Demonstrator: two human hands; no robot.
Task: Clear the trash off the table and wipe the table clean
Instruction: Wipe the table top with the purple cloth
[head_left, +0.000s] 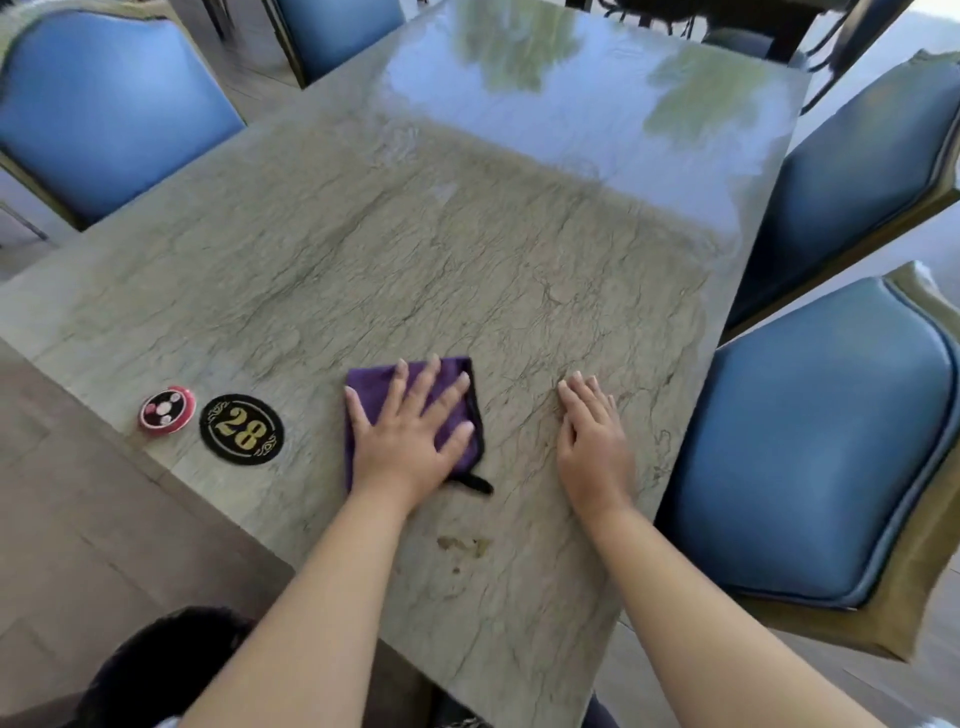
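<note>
The left hand (408, 441) is pressing flat, fingers spread, on a folded purple cloth (374, 387) lying near the front of the marble worktop (415, 249). The right hand (595, 441) is resting flat on the bare stone just beside it, fingers straight and close together. A brownish smear (464, 544) is sitting nearer the front edge, between the forearms. A black "28" number plaque (241, 429) and a red call button (167, 408) are lying left of the cloth.

Folded purple cloth (410, 415) lies flat on veined marble table (467, 260).
</note>
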